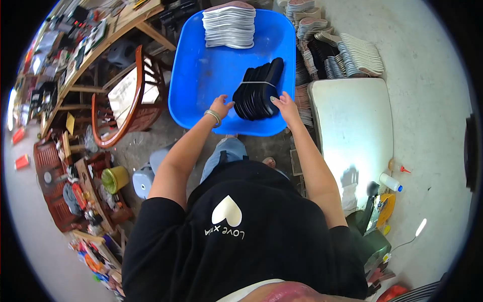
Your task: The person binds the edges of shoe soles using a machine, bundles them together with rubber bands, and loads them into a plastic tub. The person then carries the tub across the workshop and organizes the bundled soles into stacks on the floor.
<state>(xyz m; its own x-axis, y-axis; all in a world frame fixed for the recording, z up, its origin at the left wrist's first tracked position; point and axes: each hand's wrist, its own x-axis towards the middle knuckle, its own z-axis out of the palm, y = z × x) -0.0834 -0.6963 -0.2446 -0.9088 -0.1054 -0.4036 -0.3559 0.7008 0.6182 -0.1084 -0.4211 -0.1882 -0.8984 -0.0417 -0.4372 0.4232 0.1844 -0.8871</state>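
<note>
A bundle of black shoe soles (256, 98), stacked side by side with a pale band around its middle, lies in a large blue plastic tub (193, 80). My left hand (220, 106), with a bangle on its wrist, is at the bundle's left edge, thumb and fingers apart. At the right end of the bundle, my right hand (286, 106) has its thumb by the end sole and its fingers apart; whether it touches is hard to tell. A tall stack of white soles (230, 27) sits at the tub's far end.
Piles of soles (322, 45) stand right of the tub, beside a white-topped table (352, 116) with a bottle (391, 182) near it. On the left are a wooden chair (136, 95), a cluttered workbench (110, 32), a grey stool (143, 181) and a yellow-green bucket (115, 178).
</note>
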